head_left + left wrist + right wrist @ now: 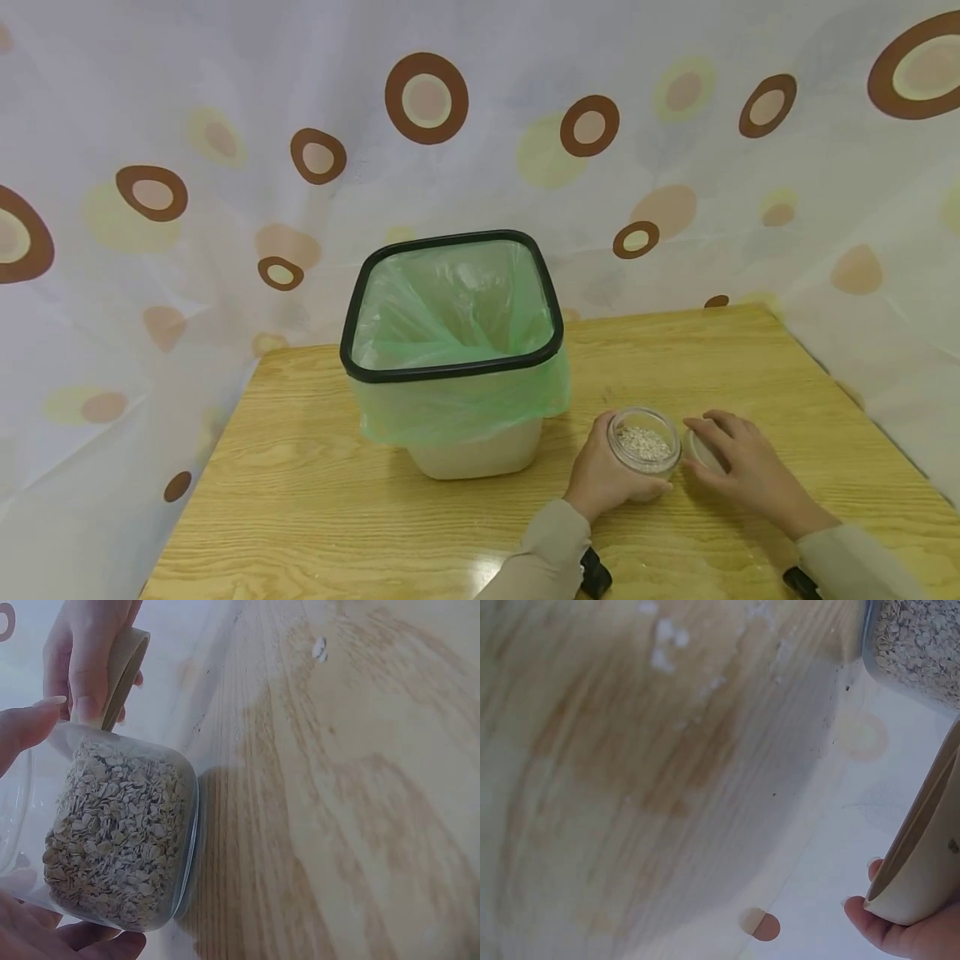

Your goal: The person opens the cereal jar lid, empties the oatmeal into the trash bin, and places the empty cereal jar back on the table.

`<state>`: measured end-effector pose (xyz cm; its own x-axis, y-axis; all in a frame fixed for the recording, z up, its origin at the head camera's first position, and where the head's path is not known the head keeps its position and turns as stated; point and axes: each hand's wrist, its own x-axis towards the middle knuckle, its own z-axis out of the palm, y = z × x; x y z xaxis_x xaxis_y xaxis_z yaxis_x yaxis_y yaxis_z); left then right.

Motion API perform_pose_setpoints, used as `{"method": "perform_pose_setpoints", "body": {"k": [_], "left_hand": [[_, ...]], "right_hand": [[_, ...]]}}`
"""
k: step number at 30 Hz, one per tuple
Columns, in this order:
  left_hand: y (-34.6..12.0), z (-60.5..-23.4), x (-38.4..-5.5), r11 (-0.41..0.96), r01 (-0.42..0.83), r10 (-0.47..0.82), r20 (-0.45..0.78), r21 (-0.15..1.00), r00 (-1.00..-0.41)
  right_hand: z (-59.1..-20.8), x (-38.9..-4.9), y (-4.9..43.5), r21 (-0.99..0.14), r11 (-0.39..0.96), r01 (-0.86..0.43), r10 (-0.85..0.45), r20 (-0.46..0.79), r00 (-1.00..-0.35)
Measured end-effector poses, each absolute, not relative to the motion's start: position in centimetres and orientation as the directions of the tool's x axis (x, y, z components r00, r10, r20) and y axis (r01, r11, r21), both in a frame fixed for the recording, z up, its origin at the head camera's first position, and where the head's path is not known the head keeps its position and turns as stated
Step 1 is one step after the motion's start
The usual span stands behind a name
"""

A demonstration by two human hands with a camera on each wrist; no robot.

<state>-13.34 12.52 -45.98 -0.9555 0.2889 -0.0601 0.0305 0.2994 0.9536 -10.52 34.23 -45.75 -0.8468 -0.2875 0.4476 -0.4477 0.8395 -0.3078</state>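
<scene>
In the head view my left hand [615, 475] grips a clear jar [667, 468] from its left side. The jar's mouth is uncovered, and pale rolled oats [643, 444] show inside. Seen from the left wrist, the oats [124, 832] lie against the clear wall, and the jar's base is close to the tabletop. Just right of the jar, my right hand [742, 462] holds a beige, shallow round piece [703, 452] between fingers and thumb. Its hollow side and thin rim show in the right wrist view; whether it is a lid or a small bowl I cannot tell.
A pale bin [476, 454] with a black rim [450, 372] and a green bag [465, 408] stands left of the jar. The wood-grain table [315, 508] meets a white patterned sheet [480, 183] at the back and sides. A small white bit [320, 649] lies on the table.
</scene>
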Motion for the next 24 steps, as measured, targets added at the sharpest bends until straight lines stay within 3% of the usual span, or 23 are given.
{"method": "perform_pose_setpoints", "body": {"k": [10, 24], "left_hand": [[12.7, -46.0, -12.9, 0.189, 0.042, 0.3, -0.017, 0.981, -0.954], [12.7, -46.3, -13.1, 0.234, 0.027, 0.286, -0.042, 0.972, -0.957]], "right_hand": [[-46.6, -10.6, 34.3, -0.289, 0.847, -0.445, -0.296, 0.439, -0.848], [-47.7, -10.8, 34.3, -0.269, 0.859, -0.436, -0.312, 0.399, -0.862]]}}
